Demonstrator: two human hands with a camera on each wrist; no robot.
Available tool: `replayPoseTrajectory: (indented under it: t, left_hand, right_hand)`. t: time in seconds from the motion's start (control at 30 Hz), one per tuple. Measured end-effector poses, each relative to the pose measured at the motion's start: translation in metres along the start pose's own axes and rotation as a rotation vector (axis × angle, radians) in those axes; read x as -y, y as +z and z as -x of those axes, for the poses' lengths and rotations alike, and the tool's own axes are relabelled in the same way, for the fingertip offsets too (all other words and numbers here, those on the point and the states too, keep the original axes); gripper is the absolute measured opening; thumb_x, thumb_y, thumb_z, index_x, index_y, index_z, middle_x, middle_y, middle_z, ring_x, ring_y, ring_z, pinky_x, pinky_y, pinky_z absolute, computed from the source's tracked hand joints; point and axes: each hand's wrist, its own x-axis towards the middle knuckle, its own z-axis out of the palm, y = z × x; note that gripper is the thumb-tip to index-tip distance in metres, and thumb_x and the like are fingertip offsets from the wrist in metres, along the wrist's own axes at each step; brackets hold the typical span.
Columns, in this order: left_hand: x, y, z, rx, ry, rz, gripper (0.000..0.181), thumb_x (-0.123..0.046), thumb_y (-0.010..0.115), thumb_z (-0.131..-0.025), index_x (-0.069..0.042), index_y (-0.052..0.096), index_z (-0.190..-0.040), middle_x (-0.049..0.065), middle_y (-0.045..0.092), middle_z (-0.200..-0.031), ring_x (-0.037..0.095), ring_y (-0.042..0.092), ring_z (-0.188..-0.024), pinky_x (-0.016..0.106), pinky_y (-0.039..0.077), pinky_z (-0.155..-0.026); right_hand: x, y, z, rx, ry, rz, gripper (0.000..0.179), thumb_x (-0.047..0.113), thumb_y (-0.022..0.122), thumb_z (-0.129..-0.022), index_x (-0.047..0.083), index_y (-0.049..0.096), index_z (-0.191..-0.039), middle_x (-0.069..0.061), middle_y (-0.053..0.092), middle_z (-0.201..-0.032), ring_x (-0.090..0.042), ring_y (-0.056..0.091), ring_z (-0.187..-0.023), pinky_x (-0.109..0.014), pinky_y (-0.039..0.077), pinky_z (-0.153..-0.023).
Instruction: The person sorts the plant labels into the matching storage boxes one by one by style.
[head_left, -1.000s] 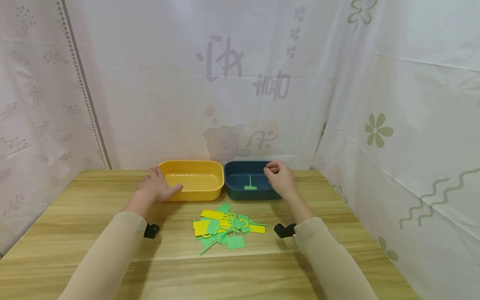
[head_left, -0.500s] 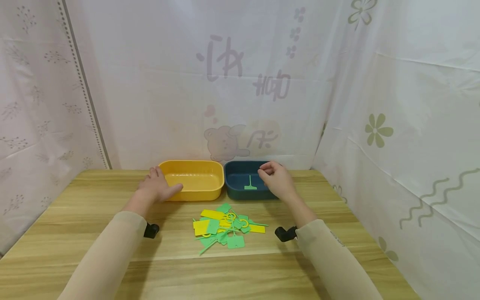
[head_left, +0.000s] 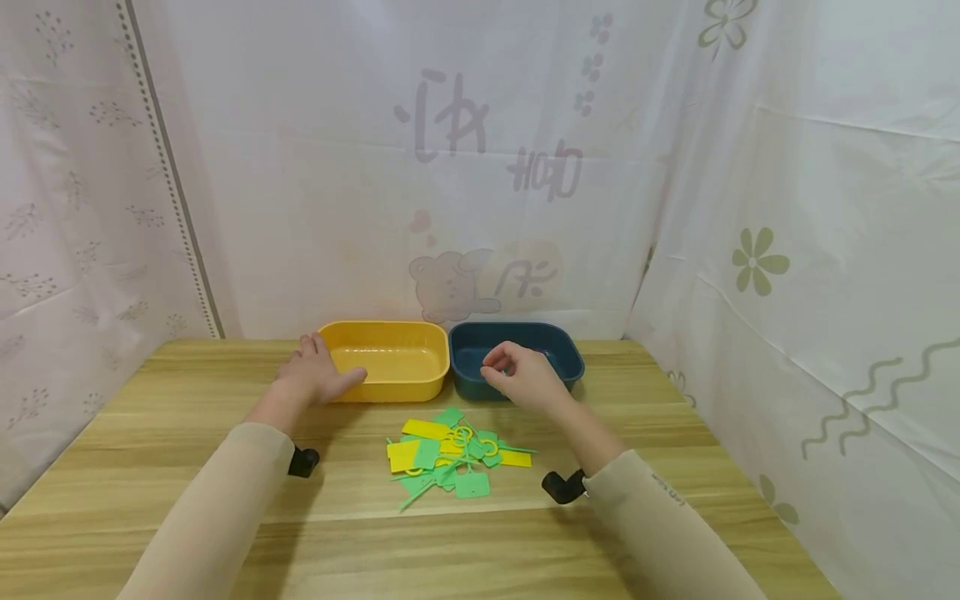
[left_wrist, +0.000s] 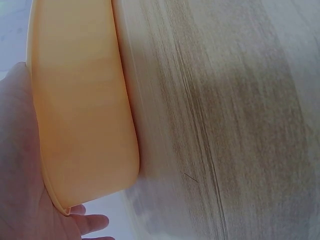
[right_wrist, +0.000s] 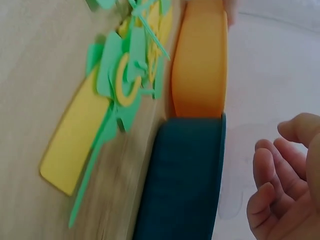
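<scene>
My left hand [head_left: 311, 377] rests on the left front corner of a yellow plastic bin [head_left: 405, 390], fingers spread and fairly straight; in the left wrist view the thumb side lies along its rim. My right hand [head_left: 525, 379] hovers over the front of a dark blue bin [head_left: 566, 367]. Its fingers are loosely curved, with a gap between thumb and fingertips and nothing held in the right wrist view. The hand hides most of the blue bin's middle. In front of the bins lies a pile of green tags [head_left: 472, 485] and yellow tags [head_left: 425, 429], some with rings or thin stems.
The two bins stand side by side on a wood-grain table [head_left: 360, 542]. A pale printed curtain [head_left: 337, 208] hangs behind the table and along its sides. Black wrist mounts [head_left: 303, 462] project from both sleeves.
My right hand has moved left and toward me, from the blue bin's right side to its front middle, and now covers the green tag seen in the bin. The left hand stays put.
</scene>
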Motion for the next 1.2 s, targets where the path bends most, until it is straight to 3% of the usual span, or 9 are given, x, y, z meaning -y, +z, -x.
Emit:
replayPoseTrajectory:
  t: [0.17, 0.3, 0.47, 0.6, 0.87, 1.2]
  left_hand:
    - [0.001, 0.001, 0.0, -0.009, 0.0, -0.003, 0.123, -0.074, 0.041, -0.105, 0.023, -0.008, -0.163, 0.047, -0.006, -0.173, 0.069, 0.019, -0.158, 0.077, 0.027, -0.127]
    - [0.0, 0.002, -0.001, -0.005, 0.0, -0.001, 0.124, -0.074, 0.041, -0.105, 0.023, -0.009, -0.163, 0.047, -0.007, -0.173, 0.07, 0.018, -0.157, 0.077, 0.026, -0.126]
    - [0.002, 0.003, -0.005, -0.003, 0.001, 0.003, 0.125, -0.075, 0.041, -0.105, 0.023, -0.01, -0.163, 0.048, -0.008, -0.173, 0.07, 0.017, -0.157, 0.078, 0.026, -0.126]
    - [0.002, 0.003, -0.003, -0.004, 0.0, -0.001, 0.125, -0.076, 0.04, -0.104, 0.023, -0.009, -0.163, 0.048, -0.007, -0.173, 0.07, 0.018, -0.157, 0.077, 0.027, -0.126]
    - [0.002, 0.004, -0.003, -0.006, -0.002, -0.002, 0.124, -0.074, 0.041, -0.105, 0.023, -0.009, -0.163, 0.048, -0.007, -0.173, 0.07, 0.018, -0.157, 0.078, 0.027, -0.125]
    - [0.002, 0.003, -0.004, -0.003, -0.002, -0.009, 0.124, -0.075, 0.039, -0.104, 0.023, -0.01, -0.163, 0.048, -0.008, -0.173, 0.07, 0.018, -0.158, 0.078, 0.027, -0.126]
  right_hand:
    - [0.006, 0.01, 0.003, 0.102, -0.033, 0.034, 0.012, 0.029, 0.075, -0.104, 0.02, 0.074, -0.112, 0.004, 0.077, -0.103, -0.015, 0.064, -0.084, -0.029, 0.056, -0.077]
    - [0.009, 0.016, 0.008, 0.245, -0.055, 0.062, 0.006, 0.03, 0.075, -0.104, 0.024, 0.075, -0.107, 0.008, 0.075, -0.095, -0.012, 0.066, -0.087, -0.032, 0.057, -0.085]
    - [0.006, 0.021, 0.014, 0.424, -0.11, 0.146, 0.003, 0.032, 0.076, -0.103, 0.03, 0.074, -0.102, 0.014, 0.074, -0.094, -0.008, 0.067, -0.088, -0.031, 0.058, -0.086]
    - [0.006, 0.024, 0.017, 0.519, -0.145, 0.183, 0.004, 0.03, 0.079, -0.101, 0.03, 0.075, -0.099, 0.015, 0.074, -0.092, -0.007, 0.067, -0.086, -0.029, 0.058, -0.084]
    - [0.012, 0.027, 0.022, 0.599, -0.159, 0.196, 0.006, 0.024, 0.082, -0.098, 0.024, 0.076, -0.099, 0.013, 0.072, -0.088, -0.006, 0.064, -0.082, -0.026, 0.055, -0.077]
    - [0.012, 0.03, 0.024, 0.626, -0.155, 0.175, 0.011, 0.015, 0.085, -0.093, 0.019, 0.076, -0.098, 0.011, 0.071, -0.086, -0.004, 0.063, -0.079, -0.023, 0.053, -0.075]
